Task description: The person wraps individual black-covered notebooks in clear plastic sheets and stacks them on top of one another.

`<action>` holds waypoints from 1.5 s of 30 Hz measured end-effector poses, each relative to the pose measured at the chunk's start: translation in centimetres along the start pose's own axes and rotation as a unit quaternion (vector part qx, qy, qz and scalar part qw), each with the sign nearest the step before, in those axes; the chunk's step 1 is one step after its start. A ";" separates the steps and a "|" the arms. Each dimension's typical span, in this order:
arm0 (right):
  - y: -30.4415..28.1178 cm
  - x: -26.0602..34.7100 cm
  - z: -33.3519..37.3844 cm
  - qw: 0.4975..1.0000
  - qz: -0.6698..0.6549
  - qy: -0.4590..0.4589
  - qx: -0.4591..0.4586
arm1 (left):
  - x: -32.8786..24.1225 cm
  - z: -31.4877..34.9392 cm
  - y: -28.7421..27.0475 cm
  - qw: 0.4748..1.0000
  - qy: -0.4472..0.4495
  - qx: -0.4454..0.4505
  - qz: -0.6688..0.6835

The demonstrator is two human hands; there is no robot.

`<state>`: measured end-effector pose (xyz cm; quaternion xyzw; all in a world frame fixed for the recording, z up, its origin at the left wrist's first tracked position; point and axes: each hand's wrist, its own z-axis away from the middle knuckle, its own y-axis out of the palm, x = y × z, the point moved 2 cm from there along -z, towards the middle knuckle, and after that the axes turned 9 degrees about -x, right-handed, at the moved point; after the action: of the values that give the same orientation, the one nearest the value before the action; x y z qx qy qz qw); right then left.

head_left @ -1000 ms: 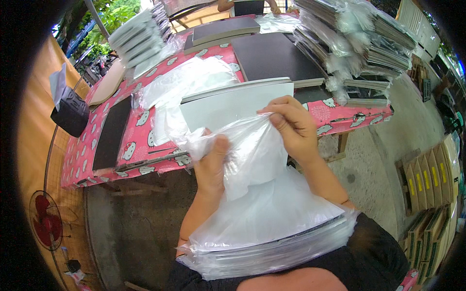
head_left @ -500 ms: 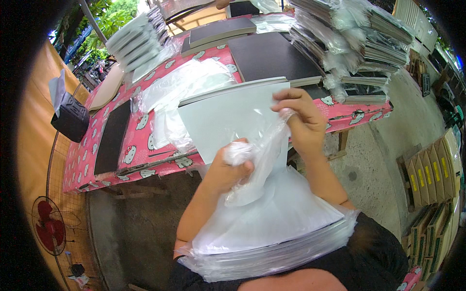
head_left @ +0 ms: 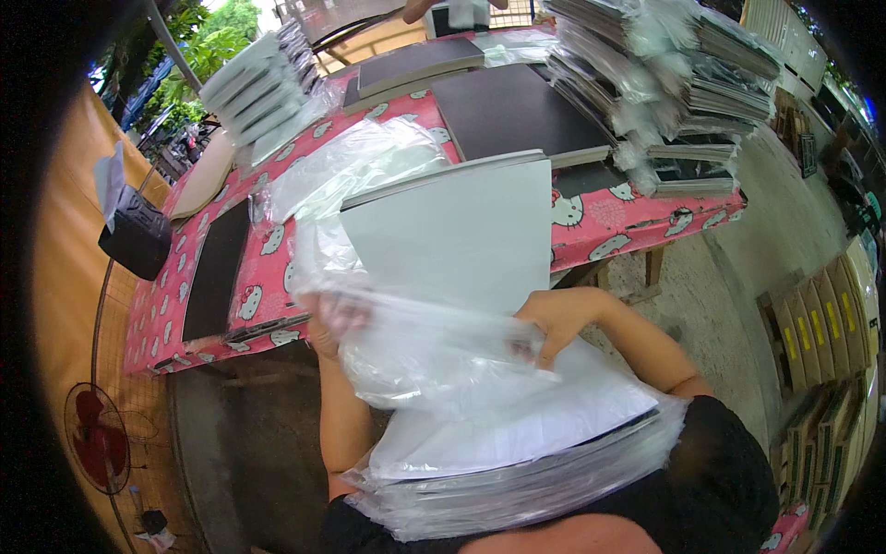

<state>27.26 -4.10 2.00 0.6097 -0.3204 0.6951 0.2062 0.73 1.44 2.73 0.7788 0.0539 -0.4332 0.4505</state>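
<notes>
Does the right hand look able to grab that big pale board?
Probably yes: the right hand looks near the pale board, with its upper part uncovered, though that hand is busy with plastic.

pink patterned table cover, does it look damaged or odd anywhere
Yes, the pink patterned table cover looks worn or torn along its front edge: dark, ragged streaks break the pattern toward its right corner.

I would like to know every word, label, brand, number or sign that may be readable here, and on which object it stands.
No words or numbers read clearly.
Brown packages at right: yellow patches, any print too small to read.
Black container at left: pale marks, unreadable.
Pink table covering: printed white cartoon heads, no legible words.
Clear plastic film: blurred, no print visible.
</notes>
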 end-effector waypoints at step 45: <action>1.8 -31.3 4.4 0.791 -0.262 0.220 -0.507 | 12.2 17.5 -22.8 0.763 -0.134 -0.606 -0.181</action>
<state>34.56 -5.15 -28.78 0.3091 -0.4010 0.4675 0.7246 -13.50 -1.99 -24.81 0.2536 0.3844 -0.4835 0.7444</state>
